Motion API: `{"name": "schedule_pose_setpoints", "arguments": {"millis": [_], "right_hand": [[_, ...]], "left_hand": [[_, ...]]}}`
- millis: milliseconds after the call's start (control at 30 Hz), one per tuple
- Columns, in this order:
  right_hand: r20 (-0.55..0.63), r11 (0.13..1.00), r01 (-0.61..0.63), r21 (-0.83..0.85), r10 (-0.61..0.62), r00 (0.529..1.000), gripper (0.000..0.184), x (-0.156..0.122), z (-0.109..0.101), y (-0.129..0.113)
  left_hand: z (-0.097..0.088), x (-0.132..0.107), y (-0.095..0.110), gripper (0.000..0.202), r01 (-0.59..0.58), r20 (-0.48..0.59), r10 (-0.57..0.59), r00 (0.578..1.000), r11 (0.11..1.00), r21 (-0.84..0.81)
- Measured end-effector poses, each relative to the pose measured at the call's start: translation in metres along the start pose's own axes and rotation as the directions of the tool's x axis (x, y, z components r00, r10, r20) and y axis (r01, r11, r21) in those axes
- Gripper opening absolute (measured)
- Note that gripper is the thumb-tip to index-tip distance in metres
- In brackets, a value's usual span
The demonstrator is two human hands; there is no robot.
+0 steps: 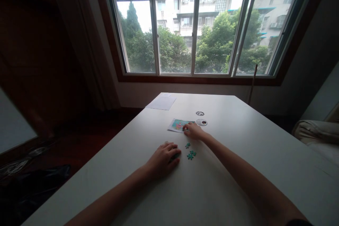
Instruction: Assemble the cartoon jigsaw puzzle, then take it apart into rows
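Note:
My left hand (163,159) rests on the white table (225,190), its fingers curved over green puzzle pieces (174,156) that show between thumb and fingers. Just right of it lie loose green jigsaw pieces (191,154), with another small piece (188,145) a little farther away. My right hand (194,130) is at the right part of a small colourful picture sheet (175,125). Its fingers are bent down and closed on the sheet's surface; what is between the fingertips is hidden. The hand and wrist cover the sheet's right side.
Two round metal-rimmed fittings (201,122) are set in the tabletop beyond my right hand. White paper (162,101) lies at the far left table edge. A window (174,28) fills the wall ahead. Cables (22,160) and a black bag (39,183) are on the floor at left.

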State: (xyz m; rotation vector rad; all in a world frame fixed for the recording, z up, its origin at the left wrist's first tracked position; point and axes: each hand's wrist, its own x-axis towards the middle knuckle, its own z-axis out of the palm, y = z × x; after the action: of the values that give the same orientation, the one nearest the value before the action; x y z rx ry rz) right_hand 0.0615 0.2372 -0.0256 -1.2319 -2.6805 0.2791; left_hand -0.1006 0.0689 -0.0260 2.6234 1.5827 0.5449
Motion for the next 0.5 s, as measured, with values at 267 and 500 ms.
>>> {"name": "schedule_pose_setpoints", "arguments": {"millis": [267,500], "right_hand": [[-0.013,0.985,0.169,0.034,-0.169,0.986,0.031,0.043,0.017,-0.069],[-0.047,0.957,0.272,0.098,-0.269,0.962,0.043,0.001,-0.004,-0.053]], "left_hand": [[-0.002,-0.004,0.004,0.028,-0.009,-0.014,0.009,1.000,1.000,0.020],[-0.012,-0.010,0.008,0.034,0.052,-0.041,-0.047,0.998,0.991,0.122]]}}
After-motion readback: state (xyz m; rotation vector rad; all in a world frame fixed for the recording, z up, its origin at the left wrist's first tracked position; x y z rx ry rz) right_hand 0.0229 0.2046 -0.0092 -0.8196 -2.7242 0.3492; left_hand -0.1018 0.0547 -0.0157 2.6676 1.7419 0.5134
